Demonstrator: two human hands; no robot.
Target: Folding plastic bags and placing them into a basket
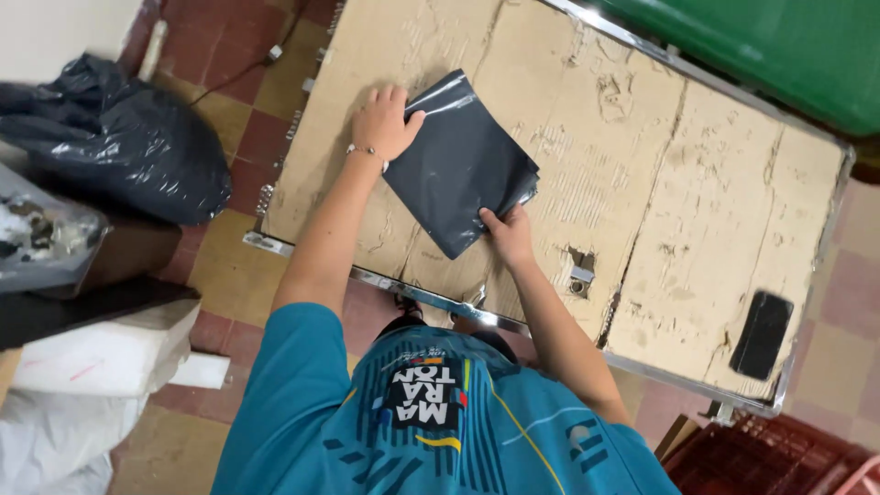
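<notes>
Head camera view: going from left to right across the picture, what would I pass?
Black bin bag on the floor → left hand → dark grey plastic mailer, with the right hand at its lower edge → small metal latch → black phone on the cardboard-topped table.

We have one view only, from a camera worn on the head, looking almost straight down over our teal shirt (440,422) at the frame's bottom. The cardboard-covered tabletop (697,211) fills the centre and right at arm's length; the tiled floor (229,266) shows at left.
</notes>
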